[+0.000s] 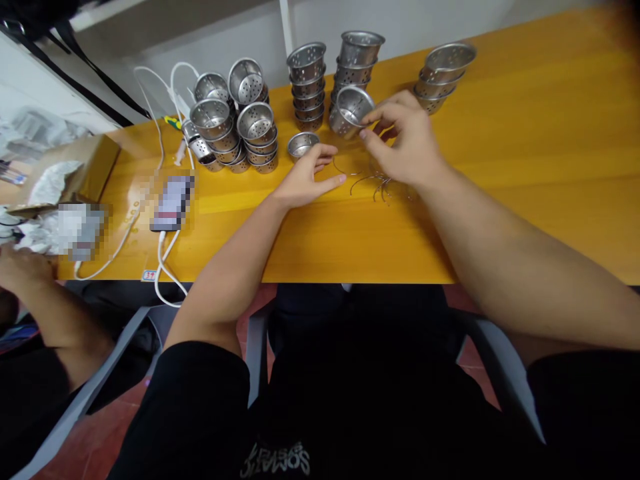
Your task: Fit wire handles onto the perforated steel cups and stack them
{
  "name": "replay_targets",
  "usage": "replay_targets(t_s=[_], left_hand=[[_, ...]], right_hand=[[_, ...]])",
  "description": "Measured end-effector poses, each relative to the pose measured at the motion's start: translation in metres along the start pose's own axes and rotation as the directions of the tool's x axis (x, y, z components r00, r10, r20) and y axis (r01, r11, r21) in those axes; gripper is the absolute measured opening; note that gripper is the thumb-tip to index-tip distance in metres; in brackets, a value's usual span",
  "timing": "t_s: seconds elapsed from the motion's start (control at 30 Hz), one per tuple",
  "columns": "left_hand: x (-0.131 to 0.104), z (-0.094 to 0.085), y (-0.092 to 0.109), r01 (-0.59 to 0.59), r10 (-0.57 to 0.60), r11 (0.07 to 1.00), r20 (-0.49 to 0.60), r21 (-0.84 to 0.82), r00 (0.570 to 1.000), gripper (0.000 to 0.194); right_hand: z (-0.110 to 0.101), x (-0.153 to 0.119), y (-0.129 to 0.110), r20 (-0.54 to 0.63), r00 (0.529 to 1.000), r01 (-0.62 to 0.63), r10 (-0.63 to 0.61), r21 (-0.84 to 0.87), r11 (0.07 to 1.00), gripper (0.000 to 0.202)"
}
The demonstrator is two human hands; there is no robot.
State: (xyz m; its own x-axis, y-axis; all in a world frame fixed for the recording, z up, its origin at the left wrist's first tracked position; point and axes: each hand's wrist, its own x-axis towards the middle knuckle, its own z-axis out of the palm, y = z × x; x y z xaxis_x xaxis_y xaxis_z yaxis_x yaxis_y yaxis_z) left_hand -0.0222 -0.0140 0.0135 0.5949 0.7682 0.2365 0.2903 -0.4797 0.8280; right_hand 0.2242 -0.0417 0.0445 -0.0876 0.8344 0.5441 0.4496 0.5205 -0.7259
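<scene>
My right hand [407, 137] pinches the rim of a perforated metal cup [345, 123] between thumb and fingers. The cup is tilted, its mouth facing me, in front of a tall stack of like cups [361, 50]. My left hand [310, 179] is open, thumb and fingers apart, with nothing visible between them. Just behind its fingertips stands a low metal cup [301, 141]. Several thin curved wires [377, 181] lie loose on the table between and below my hands.
More stacks of perforated cups stand at left [257, 130], centre [307, 80] and right [445, 70] on the yellow table [540, 147]. A phone [173, 203] with a white cable lies at left. Beyond it are a cardboard box [97, 167] and another person's arm [65, 313].
</scene>
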Motion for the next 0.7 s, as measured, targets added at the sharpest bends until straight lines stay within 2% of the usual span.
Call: replay_targets(t_s=[0.23, 0.4, 0.57, 0.7], left_hand=[[-0.005, 0.000, 0.006, -0.056, 0.052, 0.996, 0.052, 0.071, 0.997, 0.053], [-0.003, -0.003, 0.007, -0.102, 0.087, 0.982, 0.095, 0.158, 0.992, 0.054], [-0.003, -0.006, 0.013, -0.097, 0.070, 0.970, 0.127, 0.223, 0.989, 0.054], [-0.002, -0.010, 0.012, -0.070, 0.035, 0.958, 0.128, 0.278, 0.991, 0.057]], right_hand=[[0.017, 0.006, -0.008, 0.051, 0.998, 0.045, -0.044, -0.020, 0.999, 0.044], [0.028, 0.024, -0.014, 0.161, 0.986, 0.053, -0.045, -0.049, 0.997, 0.031], [0.045, 0.044, -0.005, 0.269, 0.958, 0.154, -0.104, -0.174, 0.973, 0.028], [0.060, 0.057, 0.009, 0.307, 0.947, 0.167, -0.094, -0.220, 0.961, 0.028]])
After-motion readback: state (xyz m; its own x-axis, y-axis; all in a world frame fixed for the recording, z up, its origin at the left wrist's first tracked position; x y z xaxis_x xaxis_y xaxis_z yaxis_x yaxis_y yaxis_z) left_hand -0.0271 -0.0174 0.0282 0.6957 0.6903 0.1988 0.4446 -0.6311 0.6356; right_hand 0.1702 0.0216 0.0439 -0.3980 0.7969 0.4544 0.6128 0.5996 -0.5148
